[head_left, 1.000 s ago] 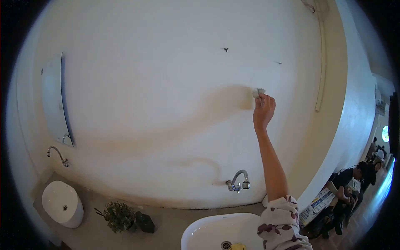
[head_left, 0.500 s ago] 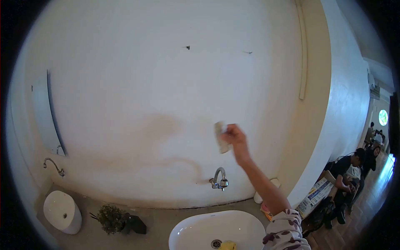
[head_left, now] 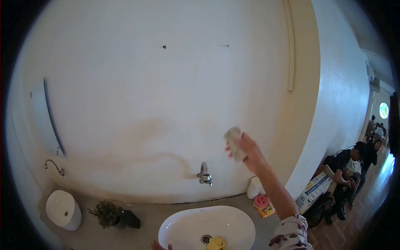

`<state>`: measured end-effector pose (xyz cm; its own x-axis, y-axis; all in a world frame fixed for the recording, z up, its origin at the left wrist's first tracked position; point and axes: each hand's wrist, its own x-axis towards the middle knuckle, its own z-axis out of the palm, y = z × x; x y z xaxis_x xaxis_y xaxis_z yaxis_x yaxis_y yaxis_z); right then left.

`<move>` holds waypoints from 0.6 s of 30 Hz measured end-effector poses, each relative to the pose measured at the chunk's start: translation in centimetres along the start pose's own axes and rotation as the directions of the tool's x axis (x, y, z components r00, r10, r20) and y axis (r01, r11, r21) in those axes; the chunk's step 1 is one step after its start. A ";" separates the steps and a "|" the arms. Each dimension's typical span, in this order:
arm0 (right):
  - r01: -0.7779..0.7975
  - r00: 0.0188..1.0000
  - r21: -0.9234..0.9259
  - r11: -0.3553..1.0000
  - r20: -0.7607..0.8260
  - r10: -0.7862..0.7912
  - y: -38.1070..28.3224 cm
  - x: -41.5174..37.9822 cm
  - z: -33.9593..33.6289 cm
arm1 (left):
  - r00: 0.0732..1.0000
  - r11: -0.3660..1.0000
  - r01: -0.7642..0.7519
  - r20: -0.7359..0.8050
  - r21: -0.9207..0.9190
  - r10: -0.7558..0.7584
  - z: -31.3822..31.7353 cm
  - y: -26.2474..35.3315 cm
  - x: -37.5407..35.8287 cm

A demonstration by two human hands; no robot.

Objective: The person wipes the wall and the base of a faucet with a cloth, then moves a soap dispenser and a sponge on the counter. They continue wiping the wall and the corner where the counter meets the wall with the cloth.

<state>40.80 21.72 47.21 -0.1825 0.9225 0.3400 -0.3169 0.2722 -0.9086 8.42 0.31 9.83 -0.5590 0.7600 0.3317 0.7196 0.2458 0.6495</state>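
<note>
My right hand (head_left: 251, 152) is raised in front of the white wall, to the right of the chrome tap (head_left: 204, 175). Its fingers are closed around a pale grey, crumpled cloth (head_left: 235, 143), slightly blurred by motion. At the bottom edge, by the left rim of the white oval basin (head_left: 166, 227), only the fingertips of my left hand (head_left: 160, 245) show, spread apart with nothing visible between them. A yellow cloth (head_left: 216, 243) lies in the basin beside the drain (head_left: 206, 239).
Right of the basin are a white container (head_left: 253, 188), a pink roll (head_left: 261, 201) and an orange packet (head_left: 265, 211). Leftward stand a potted plant (head_left: 107, 213), a second basin (head_left: 62, 208) and a mirror (head_left: 43, 121). People (head_left: 343, 162) sit beyond the wall corner.
My right hand has moved right and slightly down with the grey cloth, its back now turned more to me. My left fingertips have come into view. The whole view has shifted.
</note>
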 end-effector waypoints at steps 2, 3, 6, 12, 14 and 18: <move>-0.106 0.968 -0.451 0.886 0.158 0.196 1.3 -3.1 2.2 | 0.978 0.923 -0.097 0.138 -0.373 0.158 -1.6 4.0 3.9; -0.092 0.917 -0.656 0.749 0.237 0.320 2.3 -4.8 3.0 | 0.971 0.857 0.001 0.205 -0.515 0.122 -4.2 8.9 4.7; 0.379 0.653 -0.675 0.633 0.680 0.334 7.7 -8.9 4.1 | 0.799 0.621 -0.186 0.251 -0.761 0.547 -8.3 17.3 7.2; 0.029 0.798 -0.698 0.716 0.447 0.403 6.3 -12.4 3.0 | 0.776 0.715 -0.063 0.416 -0.696 0.473 -8.1 22.0 5.2; -0.103 0.895 -0.513 0.852 0.326 0.304 8.2 -13.4 2.1 | 0.875 0.512 0.178 0.373 -0.841 0.309 -6.7 22.3 4.3; -0.174 0.971 -0.019 0.985 0.166 0.174 13.0 -15.3 2.7 | 0.943 0.387 0.242 0.309 -0.890 0.120 -5.0 24.1 2.8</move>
<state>36.99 10.44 30.89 -0.3872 0.8973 0.2118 -0.2622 0.1131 -0.9584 22.14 5.39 29.86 -0.3133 0.9326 0.1795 -0.2236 -0.2561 0.9404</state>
